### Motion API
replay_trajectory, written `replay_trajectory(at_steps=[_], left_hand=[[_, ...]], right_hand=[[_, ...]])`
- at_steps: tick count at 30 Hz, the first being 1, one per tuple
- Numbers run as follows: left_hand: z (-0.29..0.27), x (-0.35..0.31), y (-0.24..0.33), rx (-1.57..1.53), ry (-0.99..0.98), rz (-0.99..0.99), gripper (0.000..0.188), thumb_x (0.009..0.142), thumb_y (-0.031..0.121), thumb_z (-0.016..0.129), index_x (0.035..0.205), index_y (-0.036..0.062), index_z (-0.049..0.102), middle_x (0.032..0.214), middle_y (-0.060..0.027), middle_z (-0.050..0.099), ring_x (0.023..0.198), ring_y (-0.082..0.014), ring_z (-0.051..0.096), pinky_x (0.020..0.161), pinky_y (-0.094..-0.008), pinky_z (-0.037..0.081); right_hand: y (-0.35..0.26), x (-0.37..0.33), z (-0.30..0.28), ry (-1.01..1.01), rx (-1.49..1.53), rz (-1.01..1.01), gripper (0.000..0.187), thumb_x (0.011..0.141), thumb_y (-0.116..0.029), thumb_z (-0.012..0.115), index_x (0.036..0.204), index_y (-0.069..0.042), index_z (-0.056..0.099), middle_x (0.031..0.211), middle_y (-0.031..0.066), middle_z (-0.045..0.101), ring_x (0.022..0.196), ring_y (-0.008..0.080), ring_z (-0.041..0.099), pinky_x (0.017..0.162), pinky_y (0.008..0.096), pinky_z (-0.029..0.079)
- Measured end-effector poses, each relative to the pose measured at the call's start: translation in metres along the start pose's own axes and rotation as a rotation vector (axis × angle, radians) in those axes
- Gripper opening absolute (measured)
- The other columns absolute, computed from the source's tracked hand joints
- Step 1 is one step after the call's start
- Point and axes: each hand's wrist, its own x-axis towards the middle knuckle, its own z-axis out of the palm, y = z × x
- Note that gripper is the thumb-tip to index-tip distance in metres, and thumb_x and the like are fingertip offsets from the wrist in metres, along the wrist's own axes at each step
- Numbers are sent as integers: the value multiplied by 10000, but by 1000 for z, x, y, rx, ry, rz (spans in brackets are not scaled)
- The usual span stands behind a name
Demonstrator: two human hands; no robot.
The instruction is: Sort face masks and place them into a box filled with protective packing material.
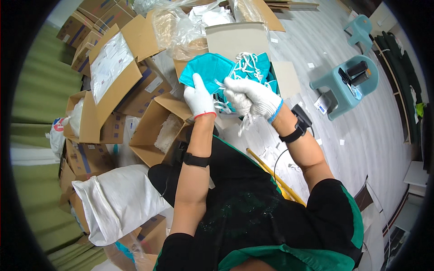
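Black shirt (244, 235) with green trim nearest, this side of mask box (237, 38). Teal mask (203, 67) held up over box's left edge. Left hand (200, 99), white-gloved: thumb pressed on mask, other fingers hidden beneath. Right hand (260, 97), also gloved, in front of box: fingers curled tight, pinching white strap (219, 84) at mask's edge. Pale blue stool (371, 83) right of box; open brown carton (147, 137) left, nearer.
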Motion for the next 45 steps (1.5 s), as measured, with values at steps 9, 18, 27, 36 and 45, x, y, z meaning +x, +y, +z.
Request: replay_trajectory(at_steps=[9, 18, 27, 36, 45], left_hand=[[12, -7, -16, -49, -66, 3, 163, 830, 17, 698, 980, 50, 643, 943, -9, 642, 829, -105, 613, 706, -275, 506], [-29, -53, 20, 27, -74, 17, 229, 819, 37, 664, 1039, 7, 607, 1035, -42, 620, 917, -158, 616, 734, -293, 505], [-117, -62, 74, -835, -550, -617, 535, 970, 569, 445, 1216, 106, 550, 1018, -65, 618, 796, -177, 602, 660, -310, 506], [-161, -59, 76, -406, -308, -477, 617, 967, 539, 402, 1212, -14, 520, 1010, -121, 620, 873, -181, 600, 711, -297, 471], [-156, -19, 106, -141, 594, 122, 366, 933, 303, 655, 1094, -25, 621, 1035, -94, 671, 883, -161, 642, 787, -308, 516]], right_hand=[[17, 106, -73, 507, -844, -841, 150, 914, -176, 533, 808, -111, 617, 603, -7, 537, 513, 170, 536, 444, 309, 375], [-40, 173, -33, 1021, -1007, -1637, 261, 929, -138, 448, 754, -74, 632, 585, 47, 572, 474, 178, 510, 433, 321, 366], [-23, 89, 71, 110, -658, -458, 363, 918, -248, 612, 1215, -42, 574, 1047, 45, 619, 585, 53, 471, 500, 214, 372], [53, 85, 115, 41, -455, -322, 316, 869, -147, 708, 1110, 40, 626, 937, 33, 683, 773, 87, 611, 727, 223, 499], [101, 118, 147, 179, -411, -132, 209, 914, -237, 678, 966, -42, 624, 762, -5, 609, 610, 81, 537, 538, 220, 424]])
